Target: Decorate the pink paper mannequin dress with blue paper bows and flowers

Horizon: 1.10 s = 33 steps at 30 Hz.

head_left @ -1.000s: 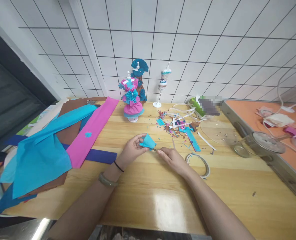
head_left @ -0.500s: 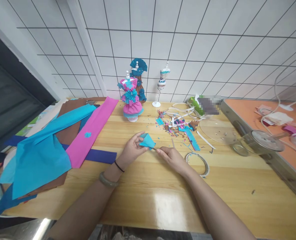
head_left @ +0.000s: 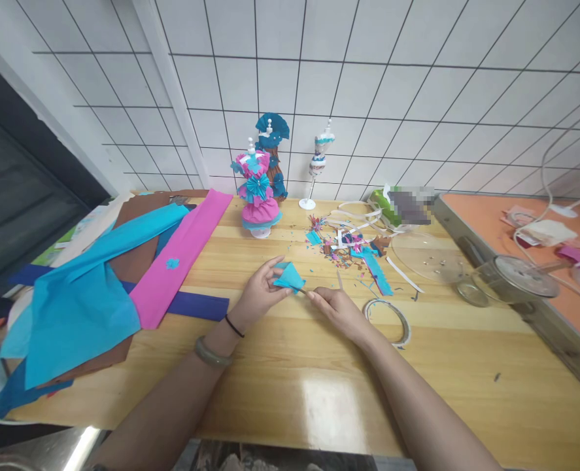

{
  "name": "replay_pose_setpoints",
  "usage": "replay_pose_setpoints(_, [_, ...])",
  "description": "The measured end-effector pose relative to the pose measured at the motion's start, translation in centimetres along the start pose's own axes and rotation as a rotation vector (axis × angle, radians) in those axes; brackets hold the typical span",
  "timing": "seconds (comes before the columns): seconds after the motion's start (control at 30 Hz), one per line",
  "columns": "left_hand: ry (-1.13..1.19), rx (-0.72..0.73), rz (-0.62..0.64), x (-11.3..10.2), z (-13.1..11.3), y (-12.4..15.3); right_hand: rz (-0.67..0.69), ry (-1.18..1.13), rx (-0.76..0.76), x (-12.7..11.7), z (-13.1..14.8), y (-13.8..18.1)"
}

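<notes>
Against a white tiled wall, we work at a wooden table. Our left hand has its thumb and fingers clamped on a small piece of blue paper, held over the middle of the table. Our right hand pinches a thin dark stick, its far end meeting the paper. We see a tape ring just beside our right wrist, scraps farther back, and large coloured sheets on the left.

thin black wristband, grey-green bangle
</notes>
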<state>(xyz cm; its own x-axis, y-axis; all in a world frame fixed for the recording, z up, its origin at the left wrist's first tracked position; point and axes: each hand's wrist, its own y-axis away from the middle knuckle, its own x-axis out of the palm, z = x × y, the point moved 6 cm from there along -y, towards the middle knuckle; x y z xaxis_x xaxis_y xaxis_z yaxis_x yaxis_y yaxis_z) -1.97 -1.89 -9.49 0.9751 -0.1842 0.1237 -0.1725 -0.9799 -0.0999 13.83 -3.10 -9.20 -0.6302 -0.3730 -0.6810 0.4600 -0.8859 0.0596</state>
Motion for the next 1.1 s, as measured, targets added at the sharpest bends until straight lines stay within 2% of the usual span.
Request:
replay_pose_setpoints(0.8, [0.007, -0.029, -0.004, 0.34, -0.05, 0.36, -0.005, 0.014, -0.013, -0.28, 0.4, 0.1])
replay_pose_setpoints(1.1, [0.02, -0.004, 0.058, 0.85, -0.6, 0.6, 0.006, 0.012, -0.023, -0.16, 0.32, 0.09])
